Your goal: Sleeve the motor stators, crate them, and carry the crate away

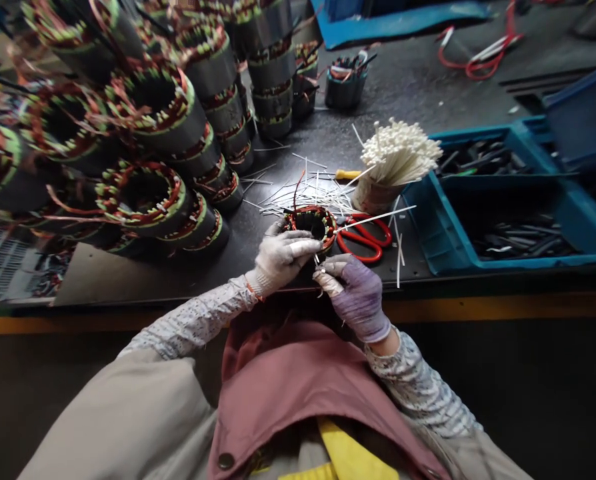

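A motor stator with copper windings sits near the table's front edge, one copper lead sticking up from it. My left hand, in a white glove, is wrapped over its near left side. In a purple glove with whitish fingertips, my right hand pinches the end of a thin white strip at the stator's near rim. Red-handled scissors lie just right of the stator, with a long white stick crossing above them. Loose white sticks are scattered behind the stator.
Stacked stators crowd the left side, and a single one stands farther back. A bundle of white sticks stands in a holder beside a yellow handle. Blue bins with dark pieces are at right; red wires lie behind.
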Available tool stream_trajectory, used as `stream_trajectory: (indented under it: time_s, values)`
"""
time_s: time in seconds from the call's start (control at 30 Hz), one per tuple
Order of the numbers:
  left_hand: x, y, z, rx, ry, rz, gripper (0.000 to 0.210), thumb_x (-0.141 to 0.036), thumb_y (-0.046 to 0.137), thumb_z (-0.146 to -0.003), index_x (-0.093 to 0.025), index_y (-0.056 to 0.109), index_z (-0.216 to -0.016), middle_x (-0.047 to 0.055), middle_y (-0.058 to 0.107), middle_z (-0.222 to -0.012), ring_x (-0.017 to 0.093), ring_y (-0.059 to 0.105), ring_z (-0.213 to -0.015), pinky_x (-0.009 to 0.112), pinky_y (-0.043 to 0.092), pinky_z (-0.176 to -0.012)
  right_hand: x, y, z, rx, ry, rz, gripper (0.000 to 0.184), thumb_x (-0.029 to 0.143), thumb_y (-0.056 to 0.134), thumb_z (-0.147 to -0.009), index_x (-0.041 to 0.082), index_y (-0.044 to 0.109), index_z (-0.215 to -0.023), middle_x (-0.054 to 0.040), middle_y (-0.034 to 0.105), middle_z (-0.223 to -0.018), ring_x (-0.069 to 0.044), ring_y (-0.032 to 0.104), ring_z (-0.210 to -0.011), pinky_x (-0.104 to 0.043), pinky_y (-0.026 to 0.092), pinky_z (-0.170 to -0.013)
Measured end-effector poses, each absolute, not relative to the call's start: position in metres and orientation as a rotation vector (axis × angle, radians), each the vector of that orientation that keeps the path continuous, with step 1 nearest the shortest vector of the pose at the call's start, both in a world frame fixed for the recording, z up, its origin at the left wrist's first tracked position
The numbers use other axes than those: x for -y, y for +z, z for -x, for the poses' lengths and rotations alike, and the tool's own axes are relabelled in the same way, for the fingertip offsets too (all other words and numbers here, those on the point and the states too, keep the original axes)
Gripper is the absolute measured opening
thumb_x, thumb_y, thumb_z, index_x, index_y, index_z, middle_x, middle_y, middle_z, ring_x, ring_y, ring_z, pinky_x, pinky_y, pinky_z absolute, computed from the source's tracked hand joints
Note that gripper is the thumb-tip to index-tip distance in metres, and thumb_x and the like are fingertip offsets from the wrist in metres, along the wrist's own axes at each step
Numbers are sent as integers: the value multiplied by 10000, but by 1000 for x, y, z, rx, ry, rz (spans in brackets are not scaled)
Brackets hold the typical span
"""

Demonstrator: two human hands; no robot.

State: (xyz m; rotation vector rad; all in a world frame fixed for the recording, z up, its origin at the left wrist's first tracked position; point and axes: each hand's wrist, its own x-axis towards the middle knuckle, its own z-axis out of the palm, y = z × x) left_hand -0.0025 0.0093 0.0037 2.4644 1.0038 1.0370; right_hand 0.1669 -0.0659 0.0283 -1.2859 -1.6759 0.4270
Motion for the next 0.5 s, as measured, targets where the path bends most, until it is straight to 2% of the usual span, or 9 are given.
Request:
stream_trajectory:
  time_s: [0.13, 0.27, 0.4, 0.5]
  values:
    - [-10, 2, 2, -931, 1127, -2491, 181, -286, 555, -950, -272, 731, -989, -2, 783, -921, 157, 726, -961, 460, 325, -1130, 51, 25, -168, 1783, 411, 1433, 179, 302, 620, -886, 187, 682, -764, -53, 686, -768, -167, 643, -721, -281, 512, -704]
    - [-10, 0, 3, -945, 1059, -2502, 207, -270, 532, -948, -288, 732, -1000, -1, 782, -949, 164, 718, -990, 469, 318, -1131, 41, 10, -172, 1910, 351, 1575, 226, 350, 618, -886, 170, 676, -762, -52, 652, -697, -168, 597, -652, -275, 461, -642]
    - [-13, -1, 4, -861, 1056, -2519, 202, -264, 538, -945, -275, 728, -1014, 17, 780, -980, 170, 717, -985, 471, 323, -1127, 37, 14, -174, 2057, -78, 1462, 245, 334, 536, -961, 155, 683, -881, -79, 684, -815, -166, 605, -733, -259, 407, -645]
    - [-14, -3, 4, -886, 1042, -2518, 206, -286, 537, -955, -270, 728, -1033, 26, 778, -981, 173, 718, -978, 458, 343, -1117, 41, 31, -175, 2175, -379, 1293, 258, 270, 507, -965, 158, 626, -766, -52, 628, -681, -143, 518, -590, -280, 305, -541]
